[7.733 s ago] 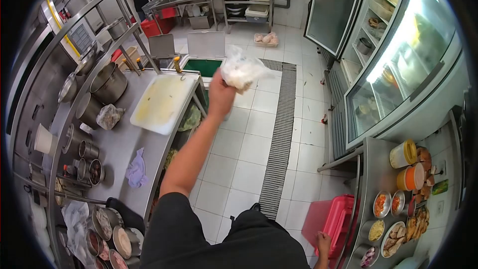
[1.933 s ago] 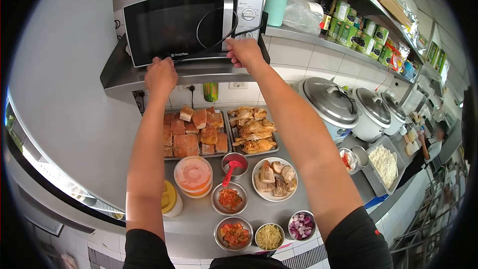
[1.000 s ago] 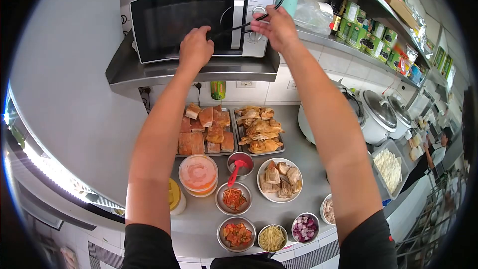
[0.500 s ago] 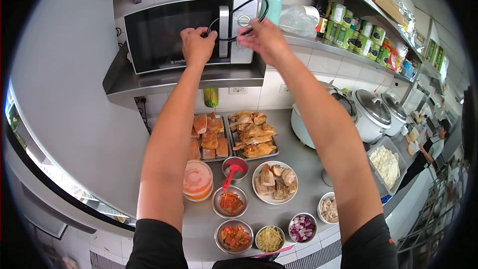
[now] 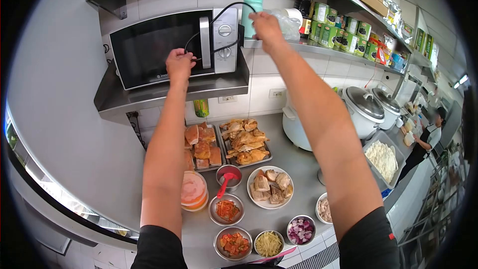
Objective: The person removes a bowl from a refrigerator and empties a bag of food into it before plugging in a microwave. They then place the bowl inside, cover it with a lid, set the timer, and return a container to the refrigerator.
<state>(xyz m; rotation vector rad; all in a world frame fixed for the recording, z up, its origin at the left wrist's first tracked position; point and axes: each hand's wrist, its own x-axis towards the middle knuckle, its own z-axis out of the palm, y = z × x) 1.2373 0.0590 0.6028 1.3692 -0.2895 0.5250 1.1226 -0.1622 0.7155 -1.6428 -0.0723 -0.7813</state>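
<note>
A thin black cord (image 5: 244, 3) hangs in loops between my two hands, in front of the microwave (image 5: 154, 45). My left hand (image 5: 179, 65) pinches one part of it, low before the dark microwave door. Higher up and to the right, my right hand (image 5: 267, 27) is closed on another part of the cord, near the teal bottle (image 5: 253, 12). One stretch of cord crosses the silver door handle (image 5: 205, 45) and the dials. The cord's ends are hard to make out, being partly hidden by my fingers.
Below lie trays of meat pieces (image 5: 202, 148) and cooked chicken (image 5: 246, 141), a plate of meat (image 5: 261, 195), and bowls of chopped onion (image 5: 300, 230) and ginger-like strips (image 5: 269, 243). Rice cookers (image 5: 364, 107) and shelved cans (image 5: 327, 35) stand right. Another person (image 5: 428, 139) works farther off.
My hands have moved farther apart, stretching the cord loop wider. My left hand is lower and further left in view. The whole view has shifted slightly.
</note>
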